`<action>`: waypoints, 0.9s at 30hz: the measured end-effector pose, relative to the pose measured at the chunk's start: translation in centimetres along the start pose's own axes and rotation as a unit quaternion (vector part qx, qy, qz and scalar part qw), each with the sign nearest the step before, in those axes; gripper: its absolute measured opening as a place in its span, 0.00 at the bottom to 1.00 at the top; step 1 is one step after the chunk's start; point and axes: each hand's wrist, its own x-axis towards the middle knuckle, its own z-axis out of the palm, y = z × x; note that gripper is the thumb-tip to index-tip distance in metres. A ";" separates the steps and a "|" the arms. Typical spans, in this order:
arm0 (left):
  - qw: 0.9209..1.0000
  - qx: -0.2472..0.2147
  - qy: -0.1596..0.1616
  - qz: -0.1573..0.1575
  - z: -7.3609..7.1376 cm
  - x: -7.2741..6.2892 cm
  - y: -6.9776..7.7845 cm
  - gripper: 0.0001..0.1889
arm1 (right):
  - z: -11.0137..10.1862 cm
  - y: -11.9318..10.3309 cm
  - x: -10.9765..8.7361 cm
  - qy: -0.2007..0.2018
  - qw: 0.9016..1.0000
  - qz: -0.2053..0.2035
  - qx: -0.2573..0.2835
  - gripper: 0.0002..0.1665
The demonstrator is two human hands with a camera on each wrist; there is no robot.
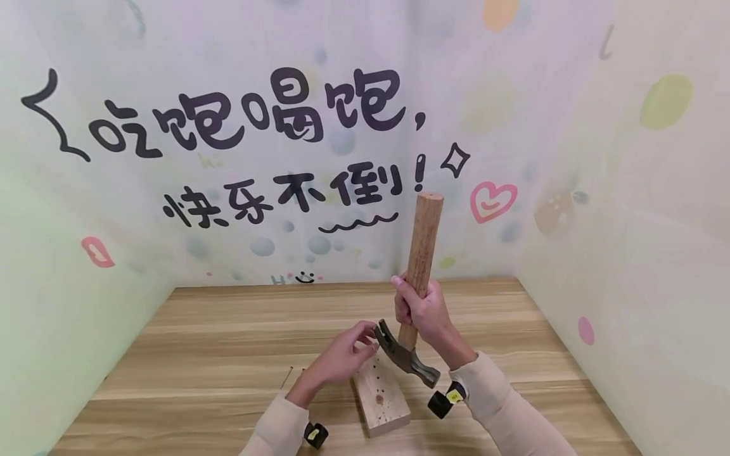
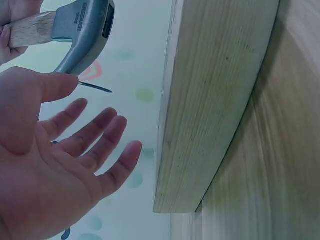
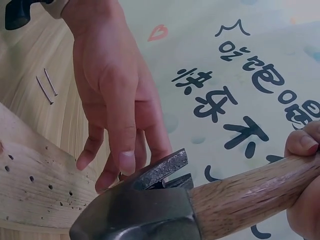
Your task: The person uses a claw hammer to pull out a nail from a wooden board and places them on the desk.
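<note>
My right hand point(image 1: 423, 310) grips the wooden handle of a claw hammer point(image 1: 424, 250), which is tilted head-down with the handle end up. A nail point(image 2: 97, 88) shows at the claw in the left wrist view, its point sticking out past my left thumb. My left hand point(image 1: 345, 354) is at the claw with fingers spread and loosely bent, the thumb tip right by the nail. Below both hands, a pale wooden block point(image 1: 381, 396) lies on the table, its top dotted with several dark holes or nail marks.
Two loose nails point(image 3: 46, 89) lie on the wood-grain table point(image 1: 228, 329) to the left of the block. Printed cloth walls point(image 1: 365, 253) with black lettering stand behind and at both sides. A dark wrist camera point(image 1: 441, 404) hangs under my right sleeve.
</note>
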 end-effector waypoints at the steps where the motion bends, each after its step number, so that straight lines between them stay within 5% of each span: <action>1: 1.000 -0.004 0.000 0.000 0.1 -0.1 0.0 0.16 | 0.0 0.0 0.0 -0.001 1.000 -0.001 0.000 0.17; 9: 1.000 -0.007 -0.006 0.023 0.5 -0.4 0.0 0.09 | 0.4 -0.2 -0.2 0.002 1.000 0.003 0.000 0.17; 27: 0.996 0.011 0.049 0.067 1.6 -0.2 -0.7 0.05 | 0.3 0.4 -0.5 0.000 1.000 0.017 0.016 0.18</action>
